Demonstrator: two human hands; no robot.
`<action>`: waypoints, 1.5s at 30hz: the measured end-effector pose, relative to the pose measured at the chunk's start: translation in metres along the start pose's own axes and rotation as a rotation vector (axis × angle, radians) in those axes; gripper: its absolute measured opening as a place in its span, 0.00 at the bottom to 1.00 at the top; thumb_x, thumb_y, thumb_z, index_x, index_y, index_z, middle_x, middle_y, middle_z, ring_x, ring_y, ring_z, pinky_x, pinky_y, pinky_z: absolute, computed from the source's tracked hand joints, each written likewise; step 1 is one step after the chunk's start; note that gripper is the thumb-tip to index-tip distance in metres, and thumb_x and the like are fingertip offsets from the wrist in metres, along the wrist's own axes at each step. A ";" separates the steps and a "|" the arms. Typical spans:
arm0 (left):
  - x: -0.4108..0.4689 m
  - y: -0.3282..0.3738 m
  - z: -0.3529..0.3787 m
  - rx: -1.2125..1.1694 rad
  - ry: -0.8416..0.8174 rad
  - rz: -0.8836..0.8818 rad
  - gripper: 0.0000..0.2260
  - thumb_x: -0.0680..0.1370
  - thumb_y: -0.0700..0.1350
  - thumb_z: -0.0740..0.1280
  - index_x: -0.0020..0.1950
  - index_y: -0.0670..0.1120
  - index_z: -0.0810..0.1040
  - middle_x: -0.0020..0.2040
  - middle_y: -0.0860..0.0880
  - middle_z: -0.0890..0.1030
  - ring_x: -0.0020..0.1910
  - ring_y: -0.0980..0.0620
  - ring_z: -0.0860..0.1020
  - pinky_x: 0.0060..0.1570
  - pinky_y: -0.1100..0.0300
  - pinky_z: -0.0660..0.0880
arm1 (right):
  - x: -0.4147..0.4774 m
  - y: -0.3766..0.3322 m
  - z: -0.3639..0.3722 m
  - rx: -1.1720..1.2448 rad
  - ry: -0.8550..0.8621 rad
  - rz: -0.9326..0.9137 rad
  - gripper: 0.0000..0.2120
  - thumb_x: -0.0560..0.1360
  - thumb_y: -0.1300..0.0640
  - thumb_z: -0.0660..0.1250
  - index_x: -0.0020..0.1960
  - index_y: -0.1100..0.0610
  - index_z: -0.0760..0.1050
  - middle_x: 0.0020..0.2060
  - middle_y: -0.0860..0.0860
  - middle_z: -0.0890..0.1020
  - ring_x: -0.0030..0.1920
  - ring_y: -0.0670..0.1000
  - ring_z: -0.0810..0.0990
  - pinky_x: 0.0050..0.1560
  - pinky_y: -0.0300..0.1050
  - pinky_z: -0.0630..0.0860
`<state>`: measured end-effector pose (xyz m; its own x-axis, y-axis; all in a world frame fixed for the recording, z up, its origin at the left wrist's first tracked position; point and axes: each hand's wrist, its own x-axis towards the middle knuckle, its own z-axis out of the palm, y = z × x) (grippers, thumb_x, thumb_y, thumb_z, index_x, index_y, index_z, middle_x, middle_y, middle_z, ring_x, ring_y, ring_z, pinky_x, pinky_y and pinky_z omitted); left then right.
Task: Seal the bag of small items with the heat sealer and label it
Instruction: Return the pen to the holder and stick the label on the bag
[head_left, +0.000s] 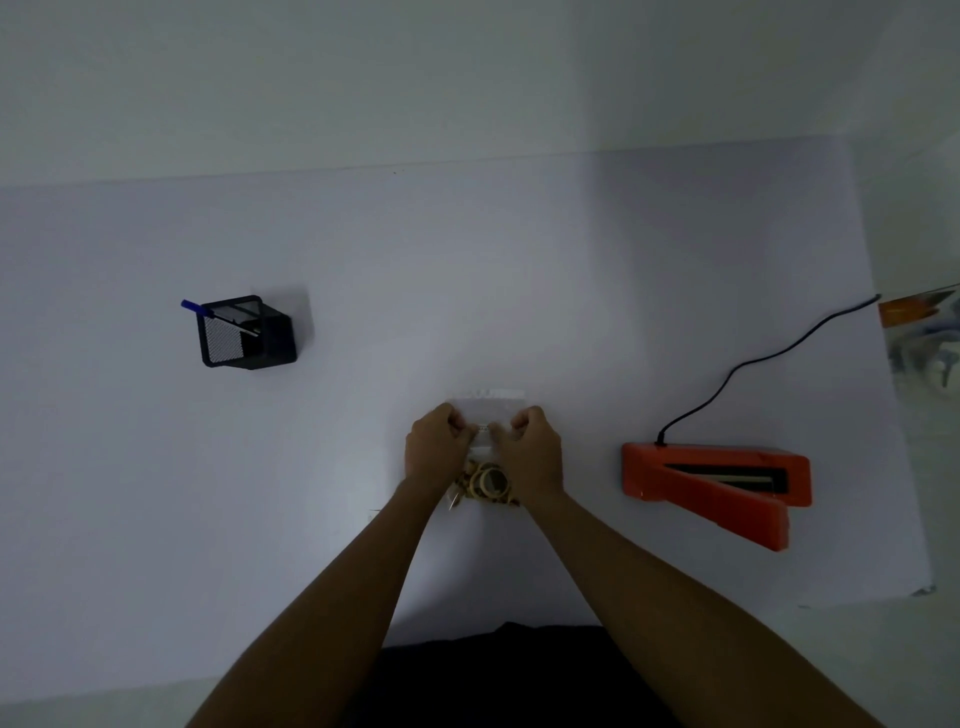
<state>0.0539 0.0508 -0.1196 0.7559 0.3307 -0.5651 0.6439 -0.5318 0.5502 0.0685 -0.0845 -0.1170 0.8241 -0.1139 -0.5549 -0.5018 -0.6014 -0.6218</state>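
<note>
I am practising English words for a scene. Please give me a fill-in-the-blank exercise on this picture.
1. Both hands, left hand and right hand, grip the clear ____ of small items.
2. The heat sealer is coloured ____.
3. The sealer lies on the person's ____ side.
4. The blue pen stands in a black mesh ____.

Missing words: bag, orange, right, holder

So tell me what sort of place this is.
Probably a small desk packing station, in an office or at home. On the plain white table sit an orange heat sealer with its cord, a mesh pen holder, and a clear bag held by both hands.
</note>
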 end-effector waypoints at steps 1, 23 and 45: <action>0.000 0.000 -0.001 -0.005 -0.004 -0.005 0.07 0.74 0.48 0.71 0.40 0.48 0.76 0.34 0.54 0.79 0.33 0.56 0.76 0.31 0.66 0.69 | -0.001 -0.002 0.002 -0.022 -0.008 0.013 0.14 0.73 0.48 0.72 0.47 0.56 0.71 0.39 0.49 0.76 0.37 0.47 0.75 0.35 0.43 0.72; 0.000 -0.002 -0.001 -0.007 0.001 0.022 0.09 0.74 0.48 0.72 0.39 0.49 0.74 0.34 0.55 0.77 0.33 0.56 0.75 0.31 0.65 0.66 | 0.005 0.006 0.004 -0.083 -0.066 -0.054 0.06 0.76 0.62 0.65 0.49 0.56 0.68 0.44 0.53 0.75 0.41 0.53 0.75 0.40 0.47 0.74; -0.010 0.005 -0.003 0.004 0.009 -0.026 0.02 0.78 0.42 0.64 0.48 0.45 0.72 0.43 0.46 0.81 0.42 0.46 0.79 0.41 0.55 0.75 | 0.006 0.008 0.004 -0.102 -0.037 -0.100 0.04 0.79 0.63 0.60 0.46 0.57 0.68 0.37 0.53 0.76 0.37 0.52 0.74 0.34 0.43 0.66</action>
<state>0.0497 0.0475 -0.1092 0.7398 0.3516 -0.5736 0.6629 -0.5263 0.5325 0.0680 -0.0865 -0.1275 0.8576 -0.0211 -0.5138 -0.3866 -0.6854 -0.6171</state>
